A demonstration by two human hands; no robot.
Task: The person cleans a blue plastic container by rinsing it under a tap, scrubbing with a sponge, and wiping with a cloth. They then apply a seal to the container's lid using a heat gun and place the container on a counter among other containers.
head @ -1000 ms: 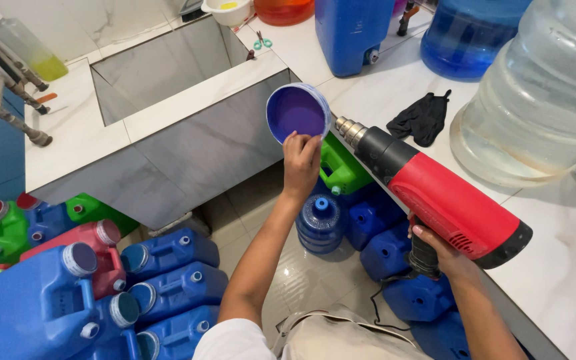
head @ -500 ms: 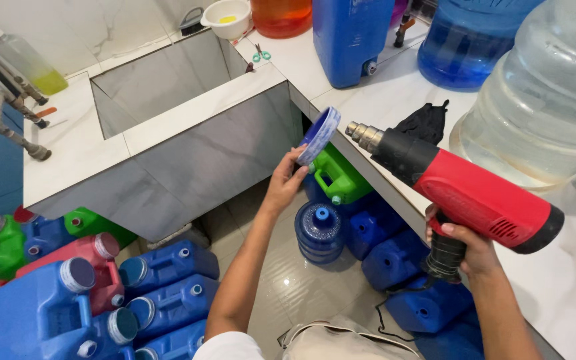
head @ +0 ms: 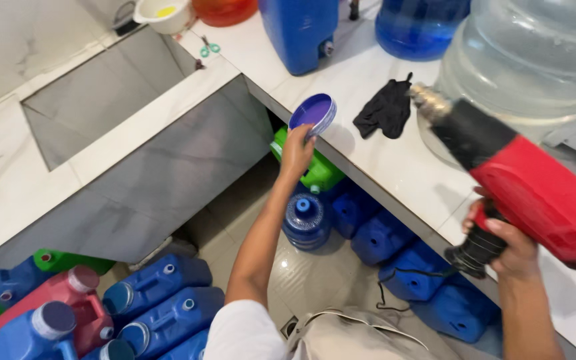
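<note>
My left hand (head: 297,152) holds a round blue cap (head: 313,111) by its rim, at the edge of the white counter (head: 395,167). My right hand (head: 505,240) grips the black handle of a red and black heat gun (head: 521,180), its metal nozzle pointing up-left towards a black cloth (head: 385,110) lying on the counter. The nozzle is well apart from the cap. A large clear water jug (head: 528,60) stands right behind the heat gun.
A blue jerrycan (head: 298,30) and a blue water bottle (head: 421,23) stand at the counter's back. Blue and green jerrycans (head: 381,233) crowd under the counter; blue, pink and green ones (head: 135,293) lie bottom left. A sunken grey basin (head: 95,100) lies left.
My left hand carried the cap away from the nozzle to the counter edge. The heat gun moved right and closer to the camera, away from the cap.
</note>
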